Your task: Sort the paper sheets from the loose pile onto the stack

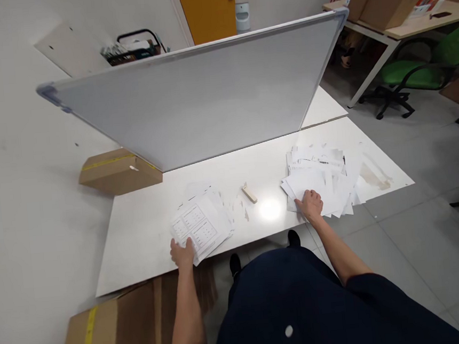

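Observation:
My left hand (183, 252) is at the near left corner of a printed sheet of paper (196, 226), thumb on top and fingers along its edge. Tables of small print cover this sheet, which lies on a loose pile of papers on the white table (139, 241). Farther right, my right hand (311, 205) rests on a bigger, untidy stack of papers (313, 172), with thumb and fingers apart. A small beige block-like object (249, 194) lies between the two piles, touched by neither hand.
A large whiteboard (207, 99) stands along the table's far side. One cardboard box (120, 171) sits at its left end, and another box (107, 338) is below the table's left edge. Boxes (387, 3) and a green chair (425, 69) are at the right.

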{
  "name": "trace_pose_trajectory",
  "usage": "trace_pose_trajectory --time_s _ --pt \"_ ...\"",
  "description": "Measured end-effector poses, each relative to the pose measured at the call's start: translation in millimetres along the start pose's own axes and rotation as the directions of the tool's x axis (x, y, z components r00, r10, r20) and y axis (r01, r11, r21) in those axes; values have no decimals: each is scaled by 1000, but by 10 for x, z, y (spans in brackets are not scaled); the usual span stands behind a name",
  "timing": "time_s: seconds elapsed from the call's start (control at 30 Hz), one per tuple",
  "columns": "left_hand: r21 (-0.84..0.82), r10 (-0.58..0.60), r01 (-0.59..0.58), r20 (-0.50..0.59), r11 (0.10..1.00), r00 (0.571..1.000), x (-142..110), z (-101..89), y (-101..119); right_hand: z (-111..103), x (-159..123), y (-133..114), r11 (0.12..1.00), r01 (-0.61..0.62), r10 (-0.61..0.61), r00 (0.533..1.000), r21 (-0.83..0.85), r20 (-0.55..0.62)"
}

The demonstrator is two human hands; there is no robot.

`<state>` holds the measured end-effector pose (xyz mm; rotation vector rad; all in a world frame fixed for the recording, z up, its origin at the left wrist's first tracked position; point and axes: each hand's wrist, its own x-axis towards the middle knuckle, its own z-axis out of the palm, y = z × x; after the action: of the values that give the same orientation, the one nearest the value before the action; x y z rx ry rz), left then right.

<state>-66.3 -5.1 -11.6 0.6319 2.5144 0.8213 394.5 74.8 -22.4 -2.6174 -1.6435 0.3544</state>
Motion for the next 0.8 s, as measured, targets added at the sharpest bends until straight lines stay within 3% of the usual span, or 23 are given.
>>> trace_pose_trajectory --time_s 0.13,0.37,0.43,0.53,0.6,0.67,0.73,0.8 --pt "176 124 -112 -61 978 990 -186 41 17 26 10 -14 998 39 -37 998 -57 44" --pt "61 388 -384 -78 921 918 -578 242 129 -206 77 -14 993 92 -79 983 -70 168" --pt "-43 418 -417 -3 908 909 -750 340 276 -342 48 -87 990 142 -142 980 12 140" --pt "-270 394 -320 293 908 871 -1023 504 553 -603 -94 -277 895 276 -334 935 351 118" --pt "-373 338 -150 512 916 790 -1175 601 727 -767 -239 -420 733 288 -452 883 616 125" --pt "-416 300 21 688 909 661 -1284 669 864 -872 -389 -540 552 209 -535 831 807 151" --pt "-440 303 151 791 885 532 -1356 698 963 -890 -506 -615 422 91 -581 791 902 191" --pt "-491 344 233 812 839 472 -1404 694 1036 -824 -563 -633 366 -8 -591 771 931 239"
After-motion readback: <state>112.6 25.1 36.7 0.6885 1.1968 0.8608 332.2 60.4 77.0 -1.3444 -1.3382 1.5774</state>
